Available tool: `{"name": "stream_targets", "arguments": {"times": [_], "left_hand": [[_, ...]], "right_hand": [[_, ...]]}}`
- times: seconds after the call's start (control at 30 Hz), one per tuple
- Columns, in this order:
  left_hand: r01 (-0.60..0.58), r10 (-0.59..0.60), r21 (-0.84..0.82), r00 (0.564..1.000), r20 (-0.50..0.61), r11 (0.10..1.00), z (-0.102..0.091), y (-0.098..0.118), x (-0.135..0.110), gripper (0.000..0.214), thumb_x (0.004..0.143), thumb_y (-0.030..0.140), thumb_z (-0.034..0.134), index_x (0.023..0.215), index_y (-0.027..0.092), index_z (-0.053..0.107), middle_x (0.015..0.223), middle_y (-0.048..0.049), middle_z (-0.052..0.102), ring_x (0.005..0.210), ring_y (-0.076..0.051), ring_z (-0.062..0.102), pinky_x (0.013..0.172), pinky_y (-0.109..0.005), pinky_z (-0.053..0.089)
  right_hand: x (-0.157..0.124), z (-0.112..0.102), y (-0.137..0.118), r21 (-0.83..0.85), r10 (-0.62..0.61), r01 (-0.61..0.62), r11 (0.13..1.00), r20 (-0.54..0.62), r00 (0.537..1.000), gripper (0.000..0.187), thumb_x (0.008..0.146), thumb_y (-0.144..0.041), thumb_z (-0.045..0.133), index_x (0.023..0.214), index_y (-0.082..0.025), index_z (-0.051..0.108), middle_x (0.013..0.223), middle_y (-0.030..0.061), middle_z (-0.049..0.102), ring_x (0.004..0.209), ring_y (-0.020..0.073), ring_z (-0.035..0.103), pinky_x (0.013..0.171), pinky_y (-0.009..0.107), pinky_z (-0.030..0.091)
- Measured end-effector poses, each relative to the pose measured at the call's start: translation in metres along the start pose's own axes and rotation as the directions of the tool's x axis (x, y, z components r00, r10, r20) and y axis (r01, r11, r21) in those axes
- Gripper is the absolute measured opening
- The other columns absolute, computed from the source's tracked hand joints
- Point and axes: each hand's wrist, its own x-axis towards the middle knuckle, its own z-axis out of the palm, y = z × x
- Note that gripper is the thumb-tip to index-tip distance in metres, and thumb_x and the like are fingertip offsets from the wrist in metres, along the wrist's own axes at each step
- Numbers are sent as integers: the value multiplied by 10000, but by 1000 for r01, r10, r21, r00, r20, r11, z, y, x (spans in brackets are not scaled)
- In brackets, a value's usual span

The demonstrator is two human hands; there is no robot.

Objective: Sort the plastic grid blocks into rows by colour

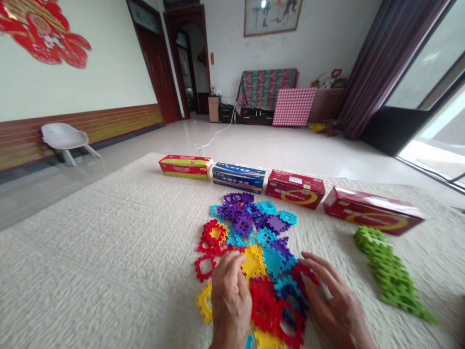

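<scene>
A pile of toothed plastic building pieces in red, yellow, blue and purple lies in front of me. My left hand (pixel 230 295) is over the pile's left side, its fingers curled together beside a yellow building piece (pixel 253 261); whatever lies under the fingertips is hidden. At the right edge, my right hand (pixel 332 295) has its thumb and fingers around a dark red building piece (pixel 302 272). Between the hands are bright red pieces (pixel 263 303) and a light blue piece (pixel 274 261). Purple pieces (pixel 243 225) gather at the far end.
Behind the pile stand a red-and-green box (pixel 186 167), a blue box (pixel 239 178) and two dark red boxes (pixel 295 189). Joined green pieces (pixel 392 274) lie to the right on the pale textured mat (pixel 109 257). A white chair (pixel 65 136) stands far left.
</scene>
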Motion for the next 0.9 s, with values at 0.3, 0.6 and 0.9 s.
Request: {"name": "stream_targets", "arguments": {"times": [0.3, 0.6, 0.9], "left_hand": [[74, -81, 107, 995, 66, 992, 0, -4, -2, 352, 831, 108, 468, 1133, 157, 642, 1179, -143, 647, 1154, -283, 577, 984, -486, 482], [77, -85, 117, 994, 70, 990, 4, -8, -7, 377, 850, 114, 471, 1196, 177, 606, 1197, -137, 636, 1201, -292, 535, 995, -499, 457], [55, -64, 138, 996, 61, 989, 5, -5, -5, 303, 845, 107, 468, 1087, 151, 646, 1122, -137, 669, 1120, -286, 586, 964, -484, 478]], "right_hand": [[43, 33, -68, -114, -47, 85, 990, 302, 952, 415, 821, -282, 588, 1234, -278, 544, 1278, 67, 608, 1255, 362, 447, 1030, 655, 269], [59, 40, -72, -64, -26, 58, 996, 416, 909, 381, 763, -172, 601, 1132, -264, 593, 1044, 66, 655, 1065, 292, 539, 986, 561, 290], [59, 44, -70, 185, -108, 40, 982, 373, 921, 344, 827, -66, 483, 1110, -241, 566, 1004, 48, 623, 945, 203, 580, 872, 375, 441]]}}
